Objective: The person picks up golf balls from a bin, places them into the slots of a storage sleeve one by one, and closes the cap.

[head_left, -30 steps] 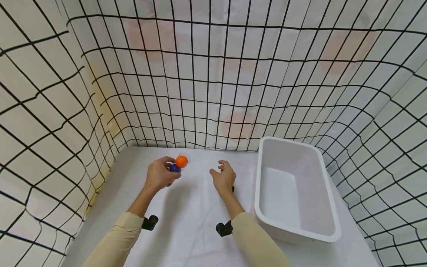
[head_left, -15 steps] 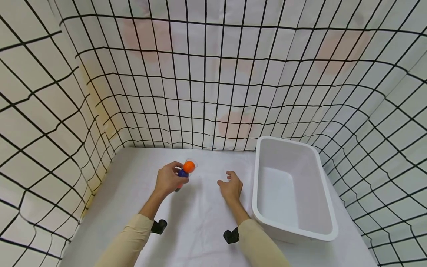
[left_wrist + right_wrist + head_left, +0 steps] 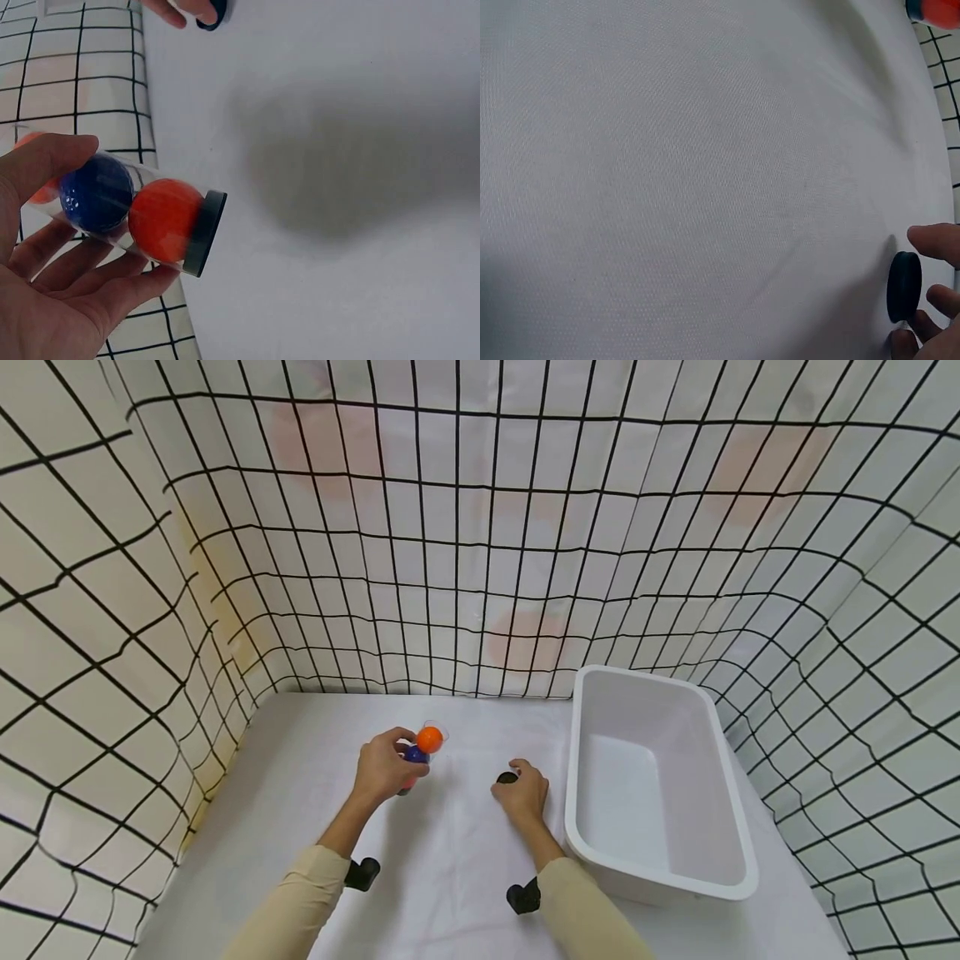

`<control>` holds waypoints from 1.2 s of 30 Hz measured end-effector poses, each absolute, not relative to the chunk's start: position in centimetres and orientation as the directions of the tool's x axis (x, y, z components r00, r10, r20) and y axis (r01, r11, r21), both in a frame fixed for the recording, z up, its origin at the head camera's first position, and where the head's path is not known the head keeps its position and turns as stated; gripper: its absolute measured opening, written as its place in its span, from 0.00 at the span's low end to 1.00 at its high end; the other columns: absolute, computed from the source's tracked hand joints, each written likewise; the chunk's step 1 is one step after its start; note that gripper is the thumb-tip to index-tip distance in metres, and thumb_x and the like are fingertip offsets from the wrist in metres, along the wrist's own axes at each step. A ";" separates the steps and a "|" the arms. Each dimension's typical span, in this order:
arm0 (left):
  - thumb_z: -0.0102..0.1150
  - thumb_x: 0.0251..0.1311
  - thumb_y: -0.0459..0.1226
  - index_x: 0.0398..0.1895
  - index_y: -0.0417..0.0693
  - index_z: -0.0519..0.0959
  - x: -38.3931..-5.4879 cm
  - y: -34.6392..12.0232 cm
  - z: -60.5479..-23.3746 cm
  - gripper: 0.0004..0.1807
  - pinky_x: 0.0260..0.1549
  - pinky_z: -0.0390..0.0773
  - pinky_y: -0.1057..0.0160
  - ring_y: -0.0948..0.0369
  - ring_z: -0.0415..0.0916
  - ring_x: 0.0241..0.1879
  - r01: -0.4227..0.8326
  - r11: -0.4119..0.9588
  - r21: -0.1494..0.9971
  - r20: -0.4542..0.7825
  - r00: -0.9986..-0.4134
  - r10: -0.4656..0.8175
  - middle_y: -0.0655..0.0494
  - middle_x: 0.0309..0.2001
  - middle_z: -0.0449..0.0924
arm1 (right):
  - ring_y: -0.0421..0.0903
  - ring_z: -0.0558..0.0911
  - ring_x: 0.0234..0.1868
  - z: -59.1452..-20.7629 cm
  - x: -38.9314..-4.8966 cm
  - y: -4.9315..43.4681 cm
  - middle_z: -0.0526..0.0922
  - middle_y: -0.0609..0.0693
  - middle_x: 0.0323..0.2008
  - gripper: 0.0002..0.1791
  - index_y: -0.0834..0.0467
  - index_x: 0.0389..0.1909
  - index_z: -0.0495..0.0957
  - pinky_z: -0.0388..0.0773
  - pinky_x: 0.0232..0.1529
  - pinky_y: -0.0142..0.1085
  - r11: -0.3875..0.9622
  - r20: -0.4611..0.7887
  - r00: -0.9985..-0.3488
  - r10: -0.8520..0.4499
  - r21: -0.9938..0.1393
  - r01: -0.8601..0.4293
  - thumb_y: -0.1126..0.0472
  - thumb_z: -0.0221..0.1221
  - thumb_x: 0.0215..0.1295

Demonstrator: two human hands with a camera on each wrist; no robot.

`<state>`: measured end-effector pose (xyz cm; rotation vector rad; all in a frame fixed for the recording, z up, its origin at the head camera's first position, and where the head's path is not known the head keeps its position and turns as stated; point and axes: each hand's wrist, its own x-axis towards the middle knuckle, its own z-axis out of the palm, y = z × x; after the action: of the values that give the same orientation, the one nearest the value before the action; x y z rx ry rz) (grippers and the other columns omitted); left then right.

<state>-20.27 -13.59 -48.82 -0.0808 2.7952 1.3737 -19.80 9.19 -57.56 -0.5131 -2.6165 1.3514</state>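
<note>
My left hand (image 3: 384, 766) grips a clear tube (image 3: 124, 238) round its side, thumb on one side and fingers on the other. Inside it sit an orange ball (image 3: 430, 739), a dark blue ball (image 3: 97, 193) and a red-orange ball (image 3: 165, 219), in a row. A dark cap (image 3: 205, 234) closes the lower end; the upper end with the orange ball leans to the right. My right hand (image 3: 527, 793) holds a round black lid (image 3: 904, 287) by its fingers and thumb, above the table and apart from the tube.
A deep white plastic bin (image 3: 573, 760) stands on the right of the white-covered table (image 3: 450, 877), close beside my right forearm. Black netting (image 3: 465, 543) rises along the back and both sides. A black wrist camera (image 3: 362, 874) sits on my left wrist.
Both hands have shifted right and slightly nearer in the head view, with the tube in the left. The right hand has turned, bringing the black lid into sight.
</note>
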 end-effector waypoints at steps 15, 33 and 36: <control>0.78 0.46 0.36 0.51 0.43 0.81 -19.7 -12.1 -49.9 0.26 0.39 0.87 0.49 0.45 0.86 0.44 -0.059 0.633 0.772 -0.058 -0.998 -0.023 0.37 0.48 0.86 | 0.62 0.79 0.49 -56.5 -20.2 7.3 0.81 0.66 0.43 0.21 0.68 0.48 0.82 0.75 0.51 0.54 0.487 0.013 -0.923 0.385 -0.852 0.191 0.67 0.68 0.50; 0.80 0.44 0.36 0.46 0.43 0.83 -19.5 -10.6 -51.8 0.24 0.38 0.88 0.51 0.48 0.86 0.38 -0.032 0.633 0.774 -0.007 -0.999 -0.041 0.40 0.42 0.87 | 0.53 0.78 0.43 -47.9 -21.4 4.5 0.82 0.55 0.36 0.20 0.57 0.46 0.84 0.75 0.37 0.39 0.349 0.024 -0.951 0.308 -0.933 0.090 0.47 0.69 0.59; 0.79 0.43 0.35 0.46 0.43 0.83 -19.5 -10.3 -52.1 0.24 0.38 0.88 0.51 0.49 0.85 0.37 -0.026 0.626 0.780 -0.004 -0.999 -0.036 0.41 0.41 0.87 | 0.53 0.79 0.41 -47.4 -21.2 4.5 0.83 0.55 0.36 0.21 0.57 0.46 0.83 0.77 0.33 0.37 0.351 0.000 -0.960 0.280 -0.931 0.102 0.47 0.69 0.60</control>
<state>-19.50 -10.30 -52.06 -0.0539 2.8431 1.3634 -21.20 4.49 -47.45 -0.3497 -2.4472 1.6670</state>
